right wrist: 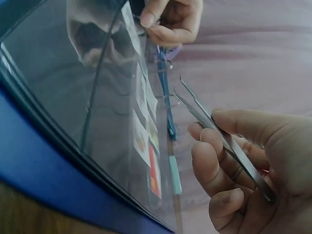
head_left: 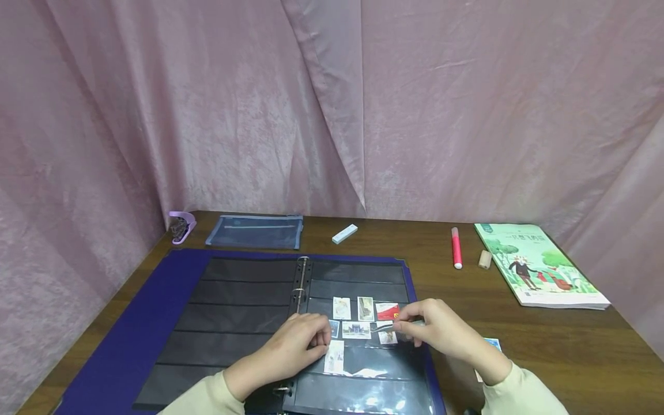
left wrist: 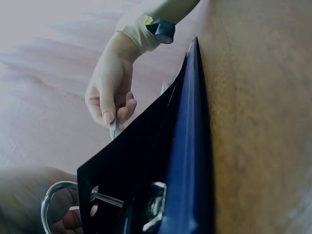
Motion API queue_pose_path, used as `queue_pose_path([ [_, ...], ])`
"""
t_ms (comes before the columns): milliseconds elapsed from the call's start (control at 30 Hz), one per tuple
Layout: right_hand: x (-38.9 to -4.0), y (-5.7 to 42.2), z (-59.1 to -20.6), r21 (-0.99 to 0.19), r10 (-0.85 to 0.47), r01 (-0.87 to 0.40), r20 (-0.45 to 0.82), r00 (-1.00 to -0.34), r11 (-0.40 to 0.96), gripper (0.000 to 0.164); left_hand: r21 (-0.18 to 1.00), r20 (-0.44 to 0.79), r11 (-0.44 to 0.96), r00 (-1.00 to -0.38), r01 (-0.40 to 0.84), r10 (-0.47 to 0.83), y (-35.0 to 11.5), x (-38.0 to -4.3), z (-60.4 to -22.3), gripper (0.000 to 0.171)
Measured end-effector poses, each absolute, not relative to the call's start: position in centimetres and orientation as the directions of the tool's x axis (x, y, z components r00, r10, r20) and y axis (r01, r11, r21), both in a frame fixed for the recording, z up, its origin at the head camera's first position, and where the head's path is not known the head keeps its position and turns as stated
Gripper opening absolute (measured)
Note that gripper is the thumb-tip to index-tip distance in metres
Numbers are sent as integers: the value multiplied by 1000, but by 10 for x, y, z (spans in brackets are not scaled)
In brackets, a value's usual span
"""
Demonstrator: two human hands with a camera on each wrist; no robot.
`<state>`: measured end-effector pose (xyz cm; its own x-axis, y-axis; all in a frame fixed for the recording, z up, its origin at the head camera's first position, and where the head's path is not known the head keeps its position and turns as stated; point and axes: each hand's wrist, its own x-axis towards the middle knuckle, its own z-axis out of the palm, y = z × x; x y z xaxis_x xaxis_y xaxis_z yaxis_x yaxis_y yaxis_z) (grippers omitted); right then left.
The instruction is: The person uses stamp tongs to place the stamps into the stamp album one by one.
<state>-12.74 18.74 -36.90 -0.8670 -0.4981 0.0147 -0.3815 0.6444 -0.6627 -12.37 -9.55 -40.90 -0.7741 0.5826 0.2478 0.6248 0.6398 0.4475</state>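
My right hand [head_left: 436, 328] pinches a pair of metal tweezers [right wrist: 249, 168] between thumb and fingers. In the right wrist view the bent tips stand slightly apart with nothing between them. They point over the right page of an open stamp album [head_left: 119, 340] with a blue cover and black pocket pages. Several stamps lie on that page, among them a red one [head_left: 387, 312], a building stamp [head_left: 356, 330] and a pale upright stamp [head_left: 334, 356]. My left hand [head_left: 295, 346] rests beside the pale stamp, fingers loosely bent; its fingertips are partly hidden.
Behind the album are a purple tape dispenser [head_left: 189, 222], a blue mesh pouch [head_left: 256, 231] and a pale blue block [head_left: 344, 233]. A red marker [head_left: 456, 248], a small beige piece [head_left: 485, 259] and a green book [head_left: 539, 265] lie right. Another stamp [head_left: 493, 343] is partly under my right forearm.
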Motion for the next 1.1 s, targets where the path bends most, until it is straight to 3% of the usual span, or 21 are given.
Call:
queue_pose_path([
  [633, -120, 237, -354, -656, -443, -340, 10, -896, 673, 20, 446, 224, 645, -775, 621, 592, -96, -123, -408, 14],
  [1100, -109, 273, -349, -562, -399, -367, 71, -914, 741, 12, 422, 213, 655, -771, 627, 601, -97, -123, -408, 13],
])
